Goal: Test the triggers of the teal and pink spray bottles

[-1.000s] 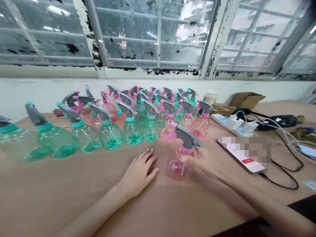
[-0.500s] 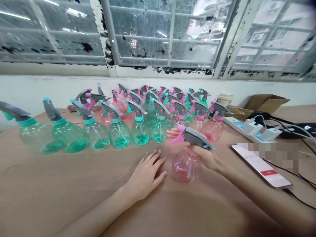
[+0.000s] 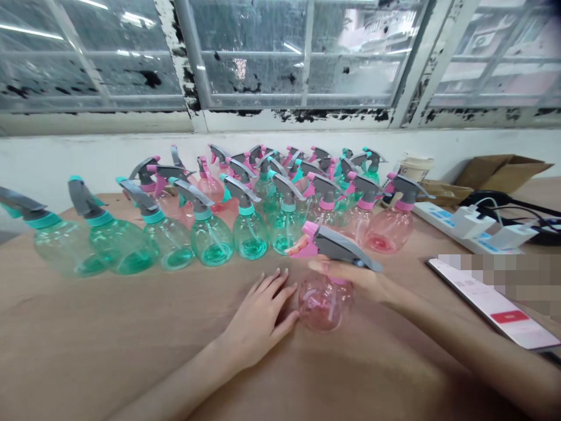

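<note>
My right hand (image 3: pixel 350 275) is closed round the neck of a pink spray bottle (image 3: pixel 325 307), under its grey and pink trigger head. The bottle is upright in front of me and has a little liquid and a dip tube inside. Part of my right hand is hidden behind the spray head. My left hand (image 3: pixel 258 316) lies flat on the table (image 3: pixel 131 345) with its fingers spread, its thumb close to the pink bottle's side. Beyond it stands a front row of green spray bottles (image 3: pixel 250 237) and pink spray bottles (image 3: pixel 388 225).
Several more spray bottles (image 3: pixel 210 184) crowd behind the front row, against the wall below the windows. On the right are a white power strip (image 3: pixel 447 225) with plugs, a phone (image 3: pixel 491 298), a paper cup (image 3: pixel 415 168), a brown cardboard box (image 3: pixel 499 169) and black cables.
The pink bottle in my right hand has shifted slightly left, nearer my left thumb. The camera view has turned a little, so the phone and power strip appear farther right. My left hand stays flat.
</note>
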`<action>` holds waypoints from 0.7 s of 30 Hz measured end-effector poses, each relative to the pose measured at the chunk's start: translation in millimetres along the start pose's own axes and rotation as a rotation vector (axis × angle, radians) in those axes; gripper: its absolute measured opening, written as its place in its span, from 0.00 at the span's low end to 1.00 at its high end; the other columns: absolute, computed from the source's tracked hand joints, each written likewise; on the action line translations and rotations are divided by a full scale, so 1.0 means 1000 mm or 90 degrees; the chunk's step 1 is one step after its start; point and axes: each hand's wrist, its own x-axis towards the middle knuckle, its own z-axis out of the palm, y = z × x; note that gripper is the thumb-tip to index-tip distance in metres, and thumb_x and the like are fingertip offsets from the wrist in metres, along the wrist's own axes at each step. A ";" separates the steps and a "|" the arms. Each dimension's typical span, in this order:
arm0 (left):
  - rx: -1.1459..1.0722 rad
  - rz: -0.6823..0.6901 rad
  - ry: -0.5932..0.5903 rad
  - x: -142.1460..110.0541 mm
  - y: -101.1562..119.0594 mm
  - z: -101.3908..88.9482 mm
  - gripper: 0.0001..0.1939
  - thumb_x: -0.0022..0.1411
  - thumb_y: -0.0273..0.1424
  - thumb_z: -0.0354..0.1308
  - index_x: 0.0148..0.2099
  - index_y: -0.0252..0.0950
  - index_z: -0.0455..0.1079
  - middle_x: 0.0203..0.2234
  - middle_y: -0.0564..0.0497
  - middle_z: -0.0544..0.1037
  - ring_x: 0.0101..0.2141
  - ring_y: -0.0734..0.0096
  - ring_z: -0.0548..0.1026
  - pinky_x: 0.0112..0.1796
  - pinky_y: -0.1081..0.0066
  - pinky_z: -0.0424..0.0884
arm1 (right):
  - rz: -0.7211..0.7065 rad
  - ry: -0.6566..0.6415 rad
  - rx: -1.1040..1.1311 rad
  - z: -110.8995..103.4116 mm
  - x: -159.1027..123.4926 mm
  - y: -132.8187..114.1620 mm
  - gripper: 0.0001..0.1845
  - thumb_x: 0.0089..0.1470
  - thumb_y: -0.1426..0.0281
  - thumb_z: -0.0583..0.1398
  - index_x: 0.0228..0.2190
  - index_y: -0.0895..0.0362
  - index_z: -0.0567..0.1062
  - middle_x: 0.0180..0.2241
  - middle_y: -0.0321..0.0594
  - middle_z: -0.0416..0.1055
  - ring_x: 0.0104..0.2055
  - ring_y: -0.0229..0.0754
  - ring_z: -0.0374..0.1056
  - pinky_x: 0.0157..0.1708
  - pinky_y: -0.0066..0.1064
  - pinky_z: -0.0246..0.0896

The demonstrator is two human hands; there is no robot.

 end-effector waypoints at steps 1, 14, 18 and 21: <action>-0.001 -0.001 -0.002 0.000 0.000 0.000 0.23 0.69 0.41 0.51 0.61 0.36 0.63 0.63 0.42 0.62 0.62 0.54 0.59 0.60 0.49 0.56 | 0.009 -0.001 0.031 0.000 0.000 -0.001 0.10 0.53 0.61 0.62 0.37 0.51 0.74 0.32 0.35 0.72 0.32 0.40 0.69 0.30 0.30 0.66; -0.006 -0.006 -0.013 0.003 -0.002 -0.004 0.23 0.69 0.41 0.50 0.61 0.36 0.63 0.63 0.40 0.62 0.62 0.51 0.60 0.59 0.47 0.58 | -0.020 0.027 -0.062 0.007 -0.009 -0.012 0.09 0.56 0.60 0.60 0.34 0.51 0.74 0.30 0.34 0.72 0.31 0.40 0.69 0.31 0.31 0.66; -0.003 -0.003 -0.014 0.003 -0.001 -0.004 0.23 0.70 0.41 0.48 0.61 0.36 0.63 0.63 0.40 0.62 0.62 0.51 0.60 0.59 0.47 0.57 | -0.026 0.031 -0.059 0.010 -0.008 -0.016 0.09 0.56 0.65 0.60 0.40 0.49 0.75 0.36 0.35 0.74 0.34 0.40 0.70 0.34 0.32 0.68; -0.007 0.001 -0.014 0.003 -0.001 -0.004 0.23 0.70 0.41 0.48 0.61 0.36 0.63 0.62 0.40 0.63 0.61 0.52 0.61 0.60 0.47 0.57 | -0.058 0.056 -0.129 0.011 -0.010 -0.014 0.07 0.56 0.65 0.60 0.37 0.50 0.76 0.30 0.35 0.74 0.32 0.42 0.71 0.32 0.32 0.69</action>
